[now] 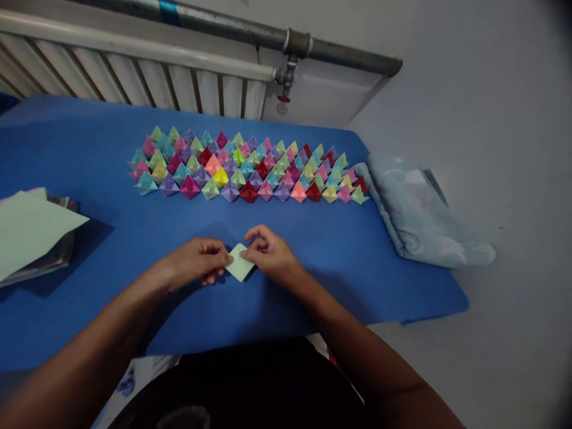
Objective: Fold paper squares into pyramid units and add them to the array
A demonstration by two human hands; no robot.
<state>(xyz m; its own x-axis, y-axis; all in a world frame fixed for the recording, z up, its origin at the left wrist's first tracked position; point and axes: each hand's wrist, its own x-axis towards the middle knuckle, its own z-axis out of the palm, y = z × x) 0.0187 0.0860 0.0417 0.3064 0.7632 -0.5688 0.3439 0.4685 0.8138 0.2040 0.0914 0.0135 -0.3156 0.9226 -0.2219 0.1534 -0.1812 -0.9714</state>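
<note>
A small pale green folded paper square point(241, 268) is held like a diamond just above the blue table, one corner toward me. My left hand point(199, 260) pinches its left corner between thumb and fingers. On the upper right side, my right hand point(270, 253) presses the paper with the thumb, its index finger bent above. Whatever lies behind the paper is hidden. Beyond my hands stand several rows of small folded paper boats point(249, 192) in many colours, packed closely together.
The blue table point(147, 238) runs up to a white radiator point(183, 86) with a grey pipe and a red valve point(283, 98). Pale green paper sheets point(36, 229) lie on a stack at the left. A folded grey-blue cloth point(415, 214) rests at the right by the wall.
</note>
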